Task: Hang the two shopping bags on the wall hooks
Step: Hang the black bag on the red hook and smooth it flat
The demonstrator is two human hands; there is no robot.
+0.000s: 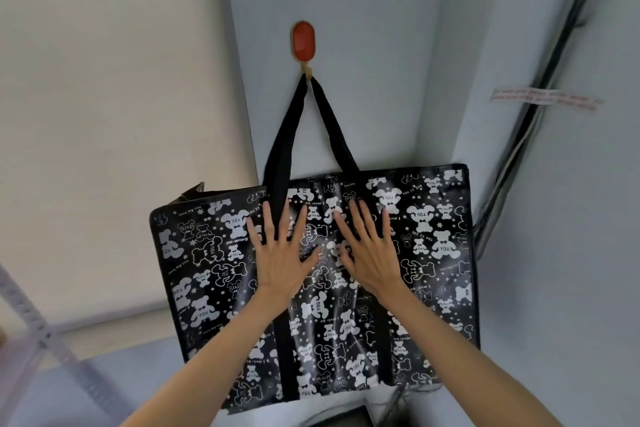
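A black shopping bag (433,253) printed with white bears hangs flat against the pale wall. Its black handles (284,135) run up to a red oval wall hook (304,42) and loop over the small gold prong under it. My left hand (282,255) lies flat on the bag's front, fingers spread, just below the handle's base. My right hand (369,250) lies flat beside it, fingers spread too, thumbs nearly touching. Neither hand grips anything. Only one bag and one hook are in view.
The hook sits on a narrow grey-blue wall panel (363,45) between a cream wall on the left and a corner on the right. Dark cables (540,107) run down the right wall by a strip of tape (543,99). A metal rack frame (38,326) stands low left.
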